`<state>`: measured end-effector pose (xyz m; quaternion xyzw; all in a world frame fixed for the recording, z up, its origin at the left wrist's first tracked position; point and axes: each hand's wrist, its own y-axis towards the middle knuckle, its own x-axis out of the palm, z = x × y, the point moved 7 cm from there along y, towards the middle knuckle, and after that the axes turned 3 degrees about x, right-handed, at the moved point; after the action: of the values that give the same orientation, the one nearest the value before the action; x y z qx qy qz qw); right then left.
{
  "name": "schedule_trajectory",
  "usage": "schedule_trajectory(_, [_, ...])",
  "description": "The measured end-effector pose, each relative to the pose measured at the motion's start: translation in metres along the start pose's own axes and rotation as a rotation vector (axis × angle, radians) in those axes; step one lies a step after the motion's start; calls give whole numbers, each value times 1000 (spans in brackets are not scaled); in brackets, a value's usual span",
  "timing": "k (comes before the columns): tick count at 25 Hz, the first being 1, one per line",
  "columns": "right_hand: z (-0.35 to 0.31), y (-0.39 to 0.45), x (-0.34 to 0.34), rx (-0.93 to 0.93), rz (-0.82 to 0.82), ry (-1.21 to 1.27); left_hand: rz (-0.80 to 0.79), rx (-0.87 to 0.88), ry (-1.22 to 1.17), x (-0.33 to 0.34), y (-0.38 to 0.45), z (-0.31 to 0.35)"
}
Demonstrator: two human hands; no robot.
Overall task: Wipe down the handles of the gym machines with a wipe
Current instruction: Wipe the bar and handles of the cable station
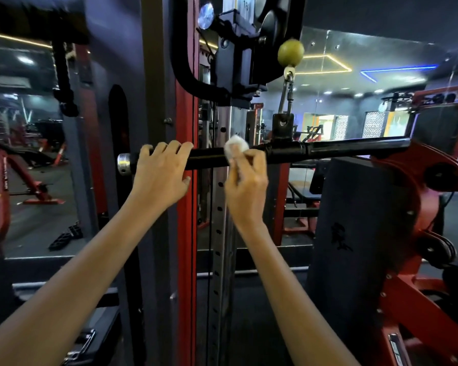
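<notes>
We press a crumpled white wipe against the long black cable-machine bar, just left of the bar's centre swivel. Our right hand pinches the wipe, fingers curled round it and over the bar. Our left hand hooks its curled fingers over the bar's left end, just beside the silver metal end cap. The bar hangs from a steel carabiner clip under a yellow-green rubber stopper ball. Behind stands the red steel upright and a grey perforated adjustment column. A black padded seat back stands beneath the bar's right end.
</notes>
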<state>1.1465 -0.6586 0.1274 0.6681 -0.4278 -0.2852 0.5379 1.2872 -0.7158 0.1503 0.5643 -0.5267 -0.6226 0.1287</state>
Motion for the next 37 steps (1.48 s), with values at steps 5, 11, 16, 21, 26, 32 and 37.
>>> schedule_trajectory(5, [7, 5, -6, 143, 67, -88, 80, -18, 33, -7, -13, -28])
schedule_trajectory(11, [2, 10, -6, 104, 44, -220, 112, 30, -60, -11, -18, -49])
schedule_trajectory(16, [-31, -6, 21, 114, 20, -293, 99, 24, -376, -7, -20, -68])
schedule_trajectory(21, [-26, -3, 18, 53, 0, -391, 113, -29, -571, 5, -30, -97])
schedule_trajectory(26, [-55, -16, 45, 134, -9, -349, 143, -101, -715, 15, -33, -105])
schedule_trajectory(32, [-57, -11, 37, 90, 10, -473, 164, -37, -784, 14, -37, -109])
schedule_trajectory(37, [-71, -9, 55, 227, -157, -573, 203, 30, -807, 16, -40, -103])
